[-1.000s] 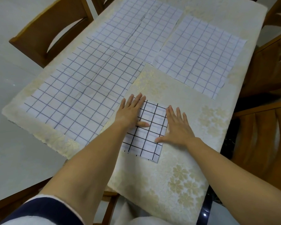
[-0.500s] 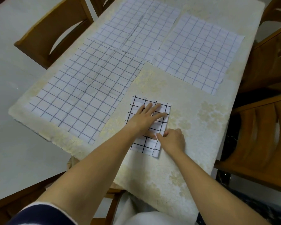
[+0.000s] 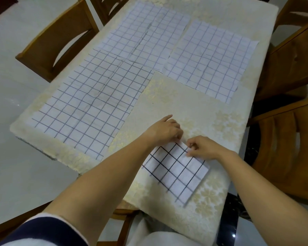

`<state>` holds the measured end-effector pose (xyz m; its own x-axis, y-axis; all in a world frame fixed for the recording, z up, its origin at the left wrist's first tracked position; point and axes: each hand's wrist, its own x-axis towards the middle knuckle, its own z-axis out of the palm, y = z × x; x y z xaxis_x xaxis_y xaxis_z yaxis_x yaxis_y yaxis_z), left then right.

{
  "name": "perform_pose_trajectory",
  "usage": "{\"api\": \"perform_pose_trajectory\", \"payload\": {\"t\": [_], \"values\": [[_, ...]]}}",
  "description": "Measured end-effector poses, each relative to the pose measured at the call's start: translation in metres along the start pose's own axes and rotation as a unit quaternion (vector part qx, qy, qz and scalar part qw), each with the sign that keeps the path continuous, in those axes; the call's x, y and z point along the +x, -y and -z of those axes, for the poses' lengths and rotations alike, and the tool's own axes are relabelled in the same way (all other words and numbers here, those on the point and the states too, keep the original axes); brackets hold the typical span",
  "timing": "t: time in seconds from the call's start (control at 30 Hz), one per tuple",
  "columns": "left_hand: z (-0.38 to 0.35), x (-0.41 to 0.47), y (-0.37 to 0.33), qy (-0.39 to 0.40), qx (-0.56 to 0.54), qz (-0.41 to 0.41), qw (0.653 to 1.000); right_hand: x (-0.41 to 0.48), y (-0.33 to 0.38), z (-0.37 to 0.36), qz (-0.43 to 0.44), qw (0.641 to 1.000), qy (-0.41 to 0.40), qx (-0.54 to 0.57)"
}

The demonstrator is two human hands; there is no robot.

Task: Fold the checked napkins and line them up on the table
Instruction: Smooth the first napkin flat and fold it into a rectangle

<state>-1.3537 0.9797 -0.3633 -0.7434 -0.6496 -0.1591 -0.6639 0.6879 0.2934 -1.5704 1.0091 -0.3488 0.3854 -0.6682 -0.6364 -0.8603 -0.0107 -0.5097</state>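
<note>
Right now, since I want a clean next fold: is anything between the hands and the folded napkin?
Nothing visible. The right hand pinches the far corner of the folded napkin; the left hand is at that corner too. The nearest unfolded napkin lies apart, leftward.

The single head-worn wide-angle camera is looking forward and steeply down from the near end of the surface (image 3: 190, 103), sitting close above it and taking in its far end.
</note>
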Motion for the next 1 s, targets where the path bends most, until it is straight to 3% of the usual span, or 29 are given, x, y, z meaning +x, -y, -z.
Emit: {"api": "perform_pose_trajectory", "payload": {"t": [0.13, 0.27, 0.4, 0.53, 0.67, 0.77, 0.87, 1.0], "values": [[-0.006, -0.011, 0.007, 0.019, -0.042, 0.124, 0.991, 0.005, -0.008, 0.007, -0.050, 0.986, -0.125, 0.097], [-0.018, -0.020, 0.020, -0.007, -0.119, 0.231, 0.966, 0.011, -0.020, 0.000, -0.086, 0.966, -0.196, 0.145], [-0.022, -0.022, 0.024, -0.032, -0.154, 0.266, 0.951, 0.006, -0.034, -0.002, -0.118, 0.925, -0.294, 0.211], [-0.024, -0.023, 0.022, -0.044, -0.167, 0.274, 0.946, 0.007, -0.038, -0.006, -0.126, 0.909, -0.326, 0.226], [-0.031, -0.031, 0.009, -0.161, -0.081, 0.310, 0.934, 0.008, -0.028, -0.025, -0.152, 0.897, -0.415, 0.032], [-0.044, -0.034, -0.024, -0.247, -0.059, 0.276, 0.927, 0.009, -0.003, -0.050, -0.073, 0.899, -0.427, -0.065], [-0.066, -0.028, -0.060, -0.176, -0.116, 0.258, 0.943, 0.018, 0.020, -0.086, -0.020, 0.925, -0.361, -0.116], [-0.087, -0.033, -0.066, -0.084, -0.084, 0.277, 0.954, 0.021, 0.008, -0.110, -0.052, 0.939, -0.282, -0.191]]}}
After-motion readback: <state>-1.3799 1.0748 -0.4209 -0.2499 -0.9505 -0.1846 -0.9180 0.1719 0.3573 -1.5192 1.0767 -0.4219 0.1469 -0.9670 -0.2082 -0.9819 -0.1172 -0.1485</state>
